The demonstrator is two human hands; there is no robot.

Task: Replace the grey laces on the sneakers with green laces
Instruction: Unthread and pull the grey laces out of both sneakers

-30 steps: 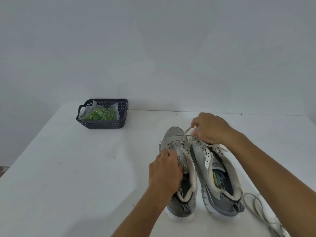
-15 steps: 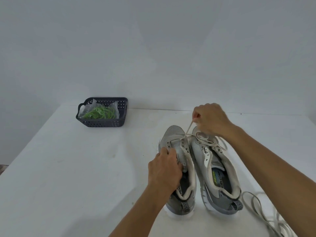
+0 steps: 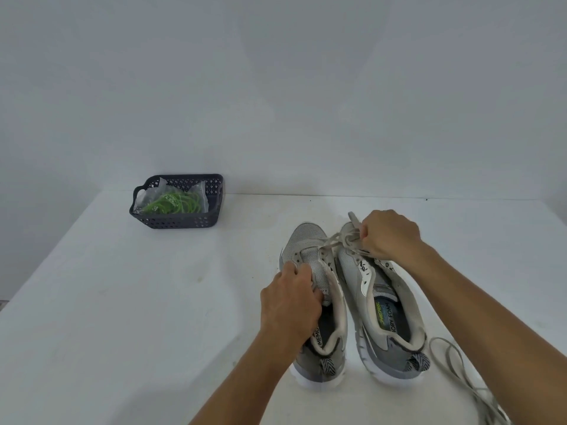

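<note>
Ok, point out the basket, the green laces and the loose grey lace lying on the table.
basket (image 3: pixel 175 221), head view, front wall.
green laces (image 3: pixel 179 203), head view, middle of the bundle.
loose grey lace (image 3: pixel 460 368), head view, its loop.

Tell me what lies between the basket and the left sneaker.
Head view: only bare white table between the dark basket holding bagged green laces and the left sneaker.

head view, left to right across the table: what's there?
dark basket holding bagged green laces → left hand gripping the left sneaker → right hand pinching a grey lace → loose grey lace lying on the table
</note>
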